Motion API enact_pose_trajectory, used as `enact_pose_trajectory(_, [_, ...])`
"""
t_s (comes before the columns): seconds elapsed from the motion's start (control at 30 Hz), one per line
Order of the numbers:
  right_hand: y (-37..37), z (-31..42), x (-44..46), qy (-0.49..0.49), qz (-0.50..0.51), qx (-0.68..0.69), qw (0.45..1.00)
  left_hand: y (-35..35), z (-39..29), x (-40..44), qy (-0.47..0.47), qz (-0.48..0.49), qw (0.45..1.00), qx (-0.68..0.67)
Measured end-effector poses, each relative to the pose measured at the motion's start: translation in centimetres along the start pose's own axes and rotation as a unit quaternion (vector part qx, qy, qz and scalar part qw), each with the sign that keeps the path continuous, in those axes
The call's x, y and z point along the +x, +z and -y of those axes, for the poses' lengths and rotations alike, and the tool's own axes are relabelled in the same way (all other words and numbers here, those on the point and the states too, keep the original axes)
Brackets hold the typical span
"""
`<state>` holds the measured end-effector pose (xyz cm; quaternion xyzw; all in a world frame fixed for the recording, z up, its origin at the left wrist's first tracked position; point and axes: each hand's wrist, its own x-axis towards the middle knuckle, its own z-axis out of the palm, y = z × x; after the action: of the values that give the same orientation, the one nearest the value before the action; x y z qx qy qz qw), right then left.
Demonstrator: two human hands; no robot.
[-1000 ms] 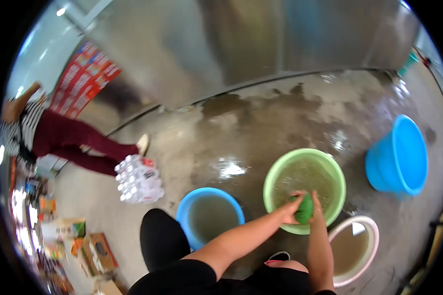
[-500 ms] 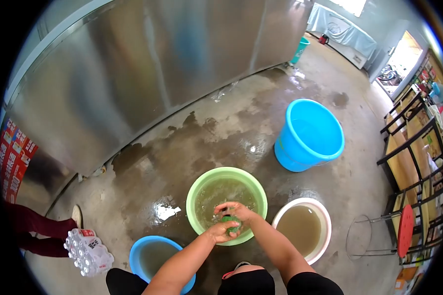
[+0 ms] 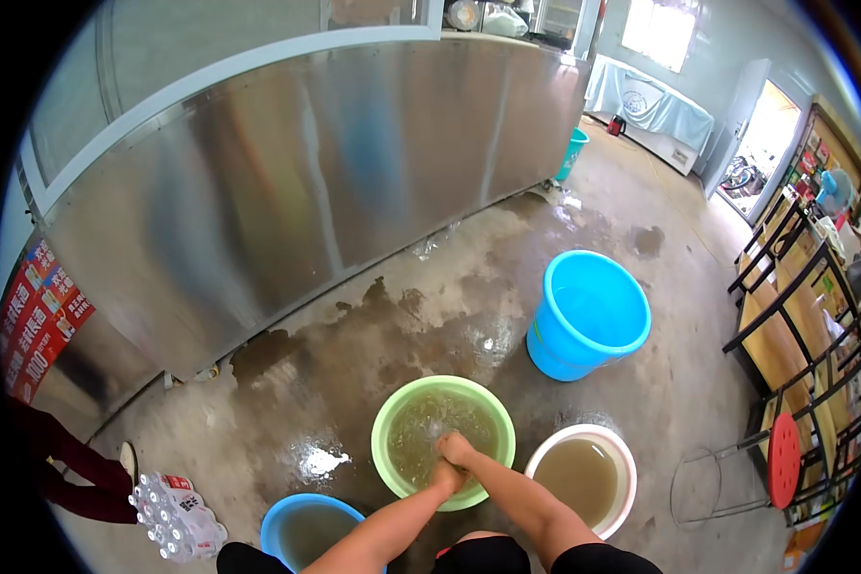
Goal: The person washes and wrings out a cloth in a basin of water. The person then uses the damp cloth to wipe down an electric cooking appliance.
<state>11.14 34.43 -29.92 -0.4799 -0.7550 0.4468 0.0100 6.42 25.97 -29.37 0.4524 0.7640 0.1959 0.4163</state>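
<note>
My left hand (image 3: 447, 474) and my right hand (image 3: 454, 448) are pressed together over the near side of a light green basin (image 3: 382, 442). Both are closed, with fingers curled in against each other. Whatever lies between them is hidden; no green shows there in this view. Cloudy water (image 3: 421, 421) with ripples and bubbles fills the basin below my hands. On the right stands a white basin with a pinkish rim (image 3: 626, 459), full of brown water. A blue basin (image 3: 270, 524) with murky water sits at the lower left, partly behind my left forearm.
A tall blue bucket (image 3: 569, 349) stands beyond the basins. Bottled water in a plastic pack (image 3: 177, 521) lies at left, near a person's dark red trouser leg (image 3: 77, 464). A metal counter (image 3: 287, 210) runs behind; a red stool (image 3: 784, 461) is at right. The floor is wet.
My hands have closed together, and the small green thing seen between them before is now hidden. The camera view has tilted up, so the basins and bucket appear lower.
</note>
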Motion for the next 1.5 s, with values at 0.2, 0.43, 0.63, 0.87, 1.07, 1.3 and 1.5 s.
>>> enact_pose_trajectory(0.2, [1.3,-1.3,2.3,-0.033,0.034,-0.215,0.976,-1.5,-1.1,-1.6,0.075,-0.042,0.995,-0.056])
enact_pose_trajectory(0.43, [-1.0,2.6,0.9,0.034,0.04,-0.174,0.983,-4.3,-2.7,-2.7,0.028,0.052,0.998,0.021])
enact_pose_trajectory(0.63, [-3.4,7.3,-0.1,-0.003,0.084,-0.226,0.971,-9.4,-6.4,-5.8,0.043,0.032,0.998,0.022])
enact_pose_trajectory(0.87, [-11.1,19.7,-7.5,0.026,0.095,-0.215,0.972,-17.8,-13.1,-12.9,0.101,0.031,0.994,-0.004])
enact_pose_trajectory(1.07, [-16.3,26.5,-11.3,-0.091,0.133,-0.383,0.91,-23.1,-17.5,-16.6,0.037,-0.041,0.998,0.004])
enact_pose_trajectory(1.3, [-27.5,30.8,-30.7,0.203,-0.101,-0.244,0.943,-38.2,-15.2,-29.0,-0.237,0.161,0.819,-0.497])
enact_pose_trajectory(1.5, [-27.9,30.8,-44.1,0.153,0.008,0.018,0.988,-40.8,-13.0,-41.2,-0.277,0.108,0.846,-0.442])
